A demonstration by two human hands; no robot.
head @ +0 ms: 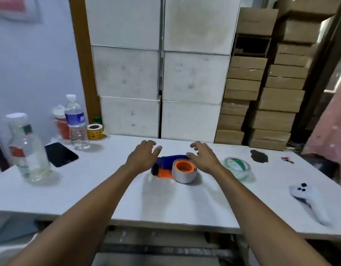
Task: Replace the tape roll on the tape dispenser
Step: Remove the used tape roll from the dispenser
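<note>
An orange and blue tape dispenser [166,166] lies on its side in the middle of the white table [165,204]. A thin grey tape roll [184,174] sits around its orange hub. A fuller roll of clear tape with a green-printed core [237,167] lies flat to the right. My left hand [143,155] hovers over the dispenser's left end, fingers spread. On the other side, my right hand [203,157] hangs just above the dispenser's right side, its fingers apart and the thumb near the blue part. Neither hand holds anything.
At the left stand a glass bottle [28,150], a water bottle [76,121], a red-lidded jar [60,123], a yellow label roll [95,131] and a black phone [60,154]. A white controller [309,200] lies at the right. White and brown boxes are stacked behind the table.
</note>
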